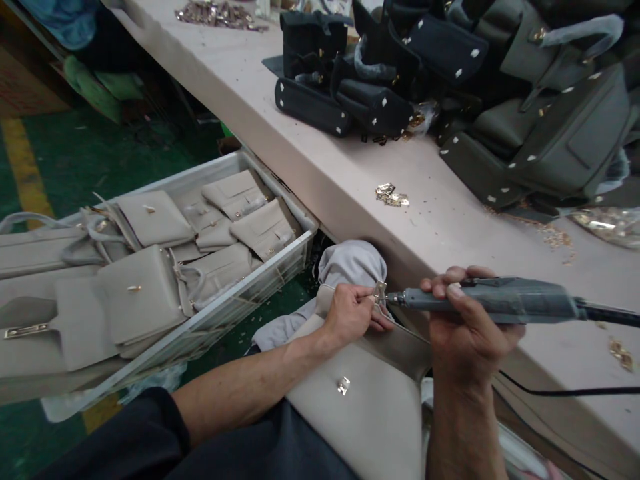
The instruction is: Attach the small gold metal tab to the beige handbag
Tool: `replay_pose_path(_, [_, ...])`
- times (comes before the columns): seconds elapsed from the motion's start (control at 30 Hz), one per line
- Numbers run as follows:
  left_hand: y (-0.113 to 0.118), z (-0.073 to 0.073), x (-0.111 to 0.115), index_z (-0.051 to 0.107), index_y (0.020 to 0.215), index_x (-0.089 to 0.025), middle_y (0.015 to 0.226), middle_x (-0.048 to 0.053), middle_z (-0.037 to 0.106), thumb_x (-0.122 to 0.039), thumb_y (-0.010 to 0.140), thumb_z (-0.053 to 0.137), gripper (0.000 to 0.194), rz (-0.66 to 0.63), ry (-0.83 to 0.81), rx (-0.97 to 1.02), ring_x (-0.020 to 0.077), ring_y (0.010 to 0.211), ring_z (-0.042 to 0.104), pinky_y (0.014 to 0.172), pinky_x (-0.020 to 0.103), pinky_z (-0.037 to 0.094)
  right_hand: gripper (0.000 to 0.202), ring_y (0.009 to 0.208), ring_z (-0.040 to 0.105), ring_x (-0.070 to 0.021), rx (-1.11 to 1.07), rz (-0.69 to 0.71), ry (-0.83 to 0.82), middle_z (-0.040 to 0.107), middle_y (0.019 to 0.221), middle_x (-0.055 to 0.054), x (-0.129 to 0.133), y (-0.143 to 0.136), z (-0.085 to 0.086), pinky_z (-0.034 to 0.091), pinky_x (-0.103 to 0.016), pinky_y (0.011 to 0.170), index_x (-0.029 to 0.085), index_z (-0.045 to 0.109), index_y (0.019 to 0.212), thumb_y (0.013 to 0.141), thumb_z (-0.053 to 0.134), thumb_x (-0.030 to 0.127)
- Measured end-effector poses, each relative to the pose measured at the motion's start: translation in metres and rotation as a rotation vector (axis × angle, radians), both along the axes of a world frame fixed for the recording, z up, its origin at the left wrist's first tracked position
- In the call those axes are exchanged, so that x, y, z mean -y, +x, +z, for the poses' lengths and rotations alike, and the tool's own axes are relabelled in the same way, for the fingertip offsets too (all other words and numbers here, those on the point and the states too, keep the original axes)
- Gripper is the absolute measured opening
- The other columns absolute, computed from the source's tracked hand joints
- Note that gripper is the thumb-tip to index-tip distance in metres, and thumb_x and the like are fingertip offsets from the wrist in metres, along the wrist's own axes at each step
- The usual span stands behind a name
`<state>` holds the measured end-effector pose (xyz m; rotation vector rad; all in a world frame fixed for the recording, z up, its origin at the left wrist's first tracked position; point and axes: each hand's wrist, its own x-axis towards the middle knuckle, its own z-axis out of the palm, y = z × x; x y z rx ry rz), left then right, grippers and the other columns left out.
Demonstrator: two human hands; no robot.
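Note:
A light beige handbag (380, 393) lies across my lap, with a small shiny metal clasp piece (343, 385) on its front. My left hand (351, 312) pinches the edge of the bag's flap, beside a metal plate (379, 291) fixed there. In my right hand (467, 313) is a grey electric screwdriver (520, 300), held level with its cord running off to the right. The screwdriver's tip meets the metal plate or sits right against it; any screw there is too small to make out.
A white plastic crate (240, 300) on the left holds several beige handbags (145, 300). On the table (345, 193) lie loose gold fittings (391, 195), black handbags (350, 100) and dark olive handbags (555, 140). A black cord (565, 392) crosses the table's right side.

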<state>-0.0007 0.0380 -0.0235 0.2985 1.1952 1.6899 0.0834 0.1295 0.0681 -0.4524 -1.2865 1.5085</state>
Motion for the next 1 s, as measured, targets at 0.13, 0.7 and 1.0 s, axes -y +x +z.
replay_pose_path(0.13, [0.0, 0.001, 0.001, 0.073, 0.083, -0.008, 0.073, 0.011, 0.075, -0.017, 0.087, 0.055, 0.02, -0.002, 0.008, -0.008, 0.0221, 0.061, 0.078, 0.047, 0.019, 0.06, 0.032, 0.074, 0.057, -0.0175, 0.009, 0.006, 0.017, 0.06, 0.094, -0.006, 0.005, -0.001, 0.001, 0.055, -0.039, 0.079, 0.017, 0.068, 0.108, 0.078, 0.077, 0.009])
replay_pose_path(0.7, [0.001, 0.004, 0.001, 0.07, 0.072, -0.015, 0.062, 0.007, 0.074, -0.022, 0.08, 0.051, 0.022, -0.054, -0.001, -0.096, 0.0239, 0.06, 0.077, 0.049, 0.024, 0.059, 0.017, 0.06, 0.06, -0.0174, 0.255, 0.308, 0.241, 0.066, 0.083, -0.005, 0.0, -0.023, 0.01, 0.049, -0.029, 0.054, 0.017, 0.07, 0.095, 0.083, 0.082, 0.022])
replay_pose_path(1.0, [0.004, -0.01, 0.003, 0.07, 0.073, -0.017, 0.065, 0.007, 0.076, -0.019, 0.077, 0.05, 0.02, -0.015, 0.019, -0.163, 0.0269, 0.065, 0.078, 0.053, 0.027, 0.059, 0.027, 0.047, 0.055, -0.0144, 0.297, 0.349, 0.166, 0.062, 0.069, 0.0, 0.002, -0.035, 0.003, 0.045, -0.025, 0.042, 0.018, 0.066, 0.086, 0.084, 0.09, 0.028])
